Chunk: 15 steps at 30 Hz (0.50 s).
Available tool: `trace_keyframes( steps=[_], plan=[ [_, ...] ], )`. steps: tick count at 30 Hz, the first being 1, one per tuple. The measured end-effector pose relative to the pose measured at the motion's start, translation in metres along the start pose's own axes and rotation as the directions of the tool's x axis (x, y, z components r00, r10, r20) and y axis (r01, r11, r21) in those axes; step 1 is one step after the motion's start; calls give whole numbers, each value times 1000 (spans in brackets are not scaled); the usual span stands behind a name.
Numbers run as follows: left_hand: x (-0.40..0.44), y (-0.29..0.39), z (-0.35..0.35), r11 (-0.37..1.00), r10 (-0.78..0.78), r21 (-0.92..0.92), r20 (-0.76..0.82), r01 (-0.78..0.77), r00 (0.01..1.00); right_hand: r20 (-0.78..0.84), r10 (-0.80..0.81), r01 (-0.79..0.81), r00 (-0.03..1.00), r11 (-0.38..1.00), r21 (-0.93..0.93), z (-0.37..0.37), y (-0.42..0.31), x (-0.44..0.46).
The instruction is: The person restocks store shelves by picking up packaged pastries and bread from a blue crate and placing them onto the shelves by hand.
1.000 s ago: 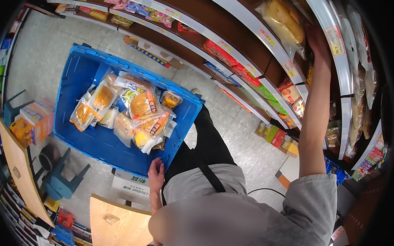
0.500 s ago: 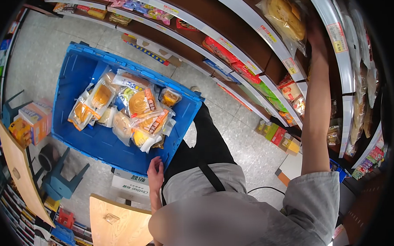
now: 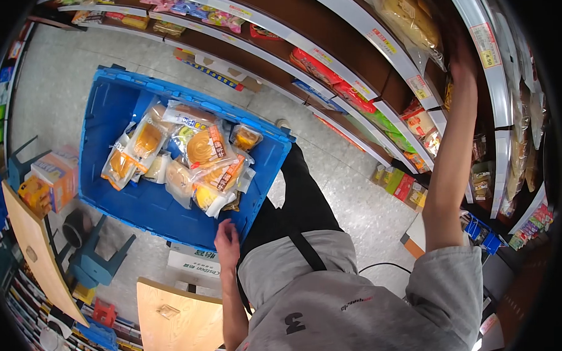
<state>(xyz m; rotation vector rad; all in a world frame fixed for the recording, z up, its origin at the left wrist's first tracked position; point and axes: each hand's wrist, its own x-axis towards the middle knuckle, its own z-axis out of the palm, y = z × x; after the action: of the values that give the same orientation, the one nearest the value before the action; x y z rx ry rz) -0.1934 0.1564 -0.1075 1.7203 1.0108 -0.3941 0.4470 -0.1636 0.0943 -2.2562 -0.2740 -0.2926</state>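
My right hand reaches into the dark shelf at the upper right, beside a large bread in a clear bag. Shadow hides its fingers, so any hold on something is not visible. My left hand is by the near rim of a blue plastic crate, its fingers loosely bent and apart, with nothing seen in them. Inside the crate lie several wrapped breads, among them a round swirled bun, a golden bun in a clear pack and a small dark-topped pastry.
Shelves with white price rails curve along the top and right, holding red packets and other snacks. A wooden board, a teal stool and a carton stand at the left. Small boxes sit on the floor below the shelves.
My right hand has shifted slightly right and down at the shelf, and the bagged bread beside it sits differently in view. My left hand stays by the crate. The whole view has shifted slightly.
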Motion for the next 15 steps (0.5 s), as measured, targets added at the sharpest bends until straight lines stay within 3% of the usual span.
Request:
trace_keyframes(
  steps=[1, 4, 7, 9, 11, 12, 13, 15],
  plan=[
    [6, 7, 1, 1000, -1, 0, 5, 1, 1000, -39, 3, -5, 999, 998, -58, -1, -7, -20],
    [48, 36, 3, 984, 176, 17, -317, -180, 932, -209, -34, 7, 977, 991, -132, 5, -30, -82],
    [112, 95, -7, 900, 411, 89, -498, -426, 764, -440, -143, 82, 887, 984, -156, 27, -58, -157],
    [147, 156, -23, 863, 483, 145, -518, -484, 706, -453, -116, 64, 884, 990, -128, 43, -67, -201],
    [194, 204, -29, 710, 665, 239, -539, -663, 517, -374, -26, -29, 927, 990, -140, 68, -63, -243],
    [222, 224, -31, 640, 736, 280, -490, -715, 467, -261, 11, -60, 965, 982, -179, 89, -77, -257],
    [247, 240, -33, 567, 799, 317, -436, -760, 415, -125, 97, -108, 987, 990, -85, 109, -74, -269],
    [292, 266, -38, 516, 856, 409, -277, -753, 436, 178, 163, -162, 971, 987, -18, 143, -78, -285]
  ],
)
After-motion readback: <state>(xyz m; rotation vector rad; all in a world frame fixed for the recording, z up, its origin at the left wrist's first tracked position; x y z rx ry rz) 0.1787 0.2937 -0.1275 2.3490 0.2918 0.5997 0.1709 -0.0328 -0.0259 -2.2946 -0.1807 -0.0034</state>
